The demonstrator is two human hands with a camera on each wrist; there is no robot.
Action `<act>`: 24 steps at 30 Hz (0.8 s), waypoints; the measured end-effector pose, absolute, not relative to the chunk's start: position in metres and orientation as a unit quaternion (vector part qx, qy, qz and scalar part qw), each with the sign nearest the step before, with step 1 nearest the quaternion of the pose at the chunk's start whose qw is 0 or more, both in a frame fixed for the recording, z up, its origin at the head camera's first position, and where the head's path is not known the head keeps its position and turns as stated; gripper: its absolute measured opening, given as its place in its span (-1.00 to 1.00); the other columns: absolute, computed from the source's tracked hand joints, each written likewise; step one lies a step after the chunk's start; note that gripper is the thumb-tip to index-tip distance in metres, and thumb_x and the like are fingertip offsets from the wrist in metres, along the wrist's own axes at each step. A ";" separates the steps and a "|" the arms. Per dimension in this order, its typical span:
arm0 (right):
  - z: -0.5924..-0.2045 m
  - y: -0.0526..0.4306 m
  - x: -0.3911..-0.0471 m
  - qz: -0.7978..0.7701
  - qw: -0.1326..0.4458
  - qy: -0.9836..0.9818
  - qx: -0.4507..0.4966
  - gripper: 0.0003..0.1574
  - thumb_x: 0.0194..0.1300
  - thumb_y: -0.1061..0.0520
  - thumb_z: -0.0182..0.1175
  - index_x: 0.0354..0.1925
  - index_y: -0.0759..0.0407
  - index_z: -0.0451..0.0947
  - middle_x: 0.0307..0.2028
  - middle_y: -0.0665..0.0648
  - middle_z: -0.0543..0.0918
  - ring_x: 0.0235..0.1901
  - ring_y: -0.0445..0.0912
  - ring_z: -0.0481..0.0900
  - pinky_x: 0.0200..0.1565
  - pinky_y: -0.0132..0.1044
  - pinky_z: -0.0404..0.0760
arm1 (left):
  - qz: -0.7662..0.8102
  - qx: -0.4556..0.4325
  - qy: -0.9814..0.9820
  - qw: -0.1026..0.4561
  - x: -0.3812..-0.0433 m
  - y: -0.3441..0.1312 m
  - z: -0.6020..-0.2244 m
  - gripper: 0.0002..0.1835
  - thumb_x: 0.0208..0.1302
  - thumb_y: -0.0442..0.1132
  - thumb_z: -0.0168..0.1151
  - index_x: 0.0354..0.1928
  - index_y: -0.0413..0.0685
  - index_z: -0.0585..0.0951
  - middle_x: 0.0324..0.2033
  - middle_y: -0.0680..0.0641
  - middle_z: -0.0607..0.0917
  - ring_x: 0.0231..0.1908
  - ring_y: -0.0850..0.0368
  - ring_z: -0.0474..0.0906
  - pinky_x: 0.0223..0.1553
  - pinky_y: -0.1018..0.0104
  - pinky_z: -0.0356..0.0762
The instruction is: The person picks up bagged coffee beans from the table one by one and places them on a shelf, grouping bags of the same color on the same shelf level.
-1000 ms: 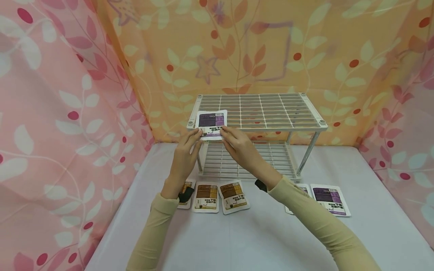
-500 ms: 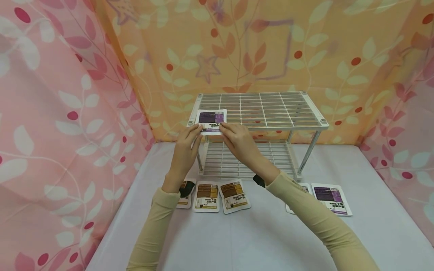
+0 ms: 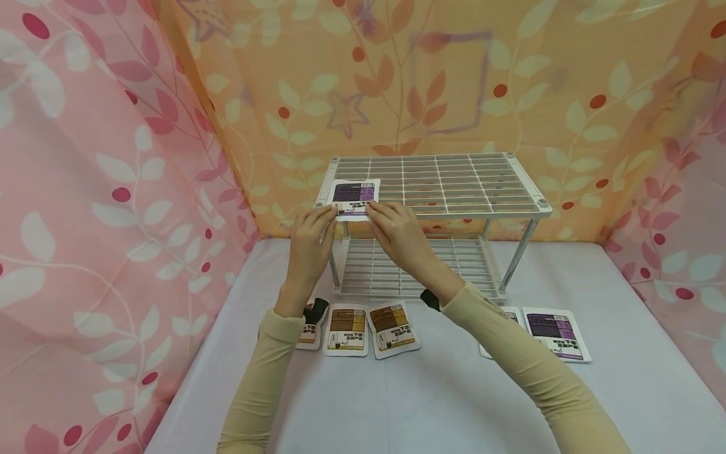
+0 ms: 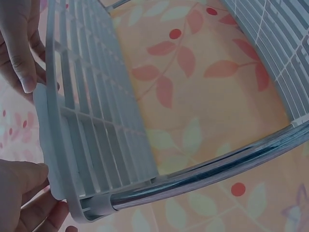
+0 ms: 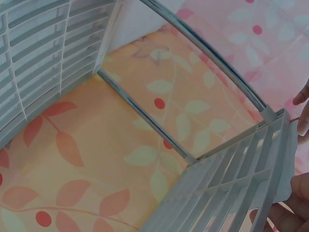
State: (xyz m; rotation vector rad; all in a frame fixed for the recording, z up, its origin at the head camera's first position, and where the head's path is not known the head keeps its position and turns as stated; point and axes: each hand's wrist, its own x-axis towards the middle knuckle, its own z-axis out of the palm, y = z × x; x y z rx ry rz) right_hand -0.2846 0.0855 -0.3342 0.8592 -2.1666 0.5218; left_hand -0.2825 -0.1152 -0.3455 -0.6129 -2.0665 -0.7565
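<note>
A flat white packet with a purple label (image 3: 356, 191) lies over the front left corner of the white wire rack's upper shelf (image 3: 454, 183). My left hand (image 3: 309, 239) pinches the packet's left near corner between thumb and fingers. At its right near corner, my right hand (image 3: 401, 239) pinches it the same way. In the left wrist view the packet's pale edge (image 4: 46, 137) shows along the shelf's front bar, with fingertips right at both ends. From the right wrist camera, the packet (image 5: 286, 179) appears on top of the slats, beside the right-hand fingers (image 5: 285, 220).
Several brown-labelled packets (image 3: 346, 331) lie in a row before the rack, the leftmost partly behind the left wrist. Purple-labelled packets (image 3: 558, 334) lie at the right, one partly hidden by the right sleeve (image 3: 510, 340). The lower shelf (image 3: 420, 268) sits close over the table.
Both hands have pushed the purple-labelled packet slightly farther back over the upper shelf, keeping their hold on its near corners. The packets on the table stay where they were.
</note>
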 end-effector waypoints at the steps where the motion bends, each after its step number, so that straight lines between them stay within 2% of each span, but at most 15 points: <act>1: -0.334 0.085 -0.285 0.204 0.367 -0.844 0.334 -0.63 0.32 0.16 0.10 0.07 0.23 0.54 0.09 0.17 0.56 0.04 0.06 0.47 0.04 -0.03 0.43 | -0.303 -0.242 -0.822 0.417 -0.283 -0.115 -0.345 -0.73 0.25 -0.32 0.18 -0.02 -0.20 0.62 -0.04 -0.14 0.64 -0.03 -0.06 0.44 0.02 0.09 0.34; 5: -0.334 0.085 -0.288 0.199 0.357 -0.851 0.331 -0.60 0.32 0.13 0.10 0.08 0.23 0.53 0.10 0.18 0.55 0.06 0.07 0.45 0.09 0.00 0.40 | -0.302 -0.230 -0.828 0.412 -0.285 -0.115 -0.345 -0.73 0.29 -0.26 0.13 -0.01 -0.15 0.62 -0.03 -0.11 0.64 -0.02 -0.03 0.43 -0.04 0.07 0.35; 12: -0.334 0.087 -0.289 0.194 0.348 -0.858 0.324 -0.56 0.30 0.08 0.12 0.11 0.20 0.50 0.12 0.17 0.53 0.11 0.06 0.42 0.13 0.02 0.36 | -0.307 -0.219 -0.829 0.413 -0.289 -0.113 -0.345 -0.74 0.26 -0.29 0.16 -0.02 -0.15 0.63 -0.03 -0.10 0.64 -0.04 -0.02 0.43 -0.10 0.07 0.34; 20: -0.341 0.093 -0.286 0.200 0.374 -0.844 0.329 -0.56 0.29 0.09 0.14 0.13 0.14 0.50 0.13 0.18 0.52 0.13 0.05 0.40 0.16 -0.01 0.33 | -0.313 -0.224 -0.817 0.429 -0.288 -0.108 -0.354 -0.69 0.27 -0.24 0.15 0.04 -0.14 0.59 0.03 -0.12 0.59 0.00 -0.04 0.41 0.01 0.07 0.32; 24: -0.346 0.096 -0.283 0.207 0.388 -0.834 0.334 -0.53 0.24 0.11 0.19 0.13 0.13 0.49 0.15 0.19 0.50 0.16 0.07 0.38 0.17 -0.01 0.33 | -0.318 -0.232 -0.802 0.450 -0.286 -0.104 -0.359 -0.64 0.22 -0.29 0.19 0.08 -0.12 0.55 0.07 -0.11 0.56 0.06 -0.05 0.39 0.08 0.01 0.29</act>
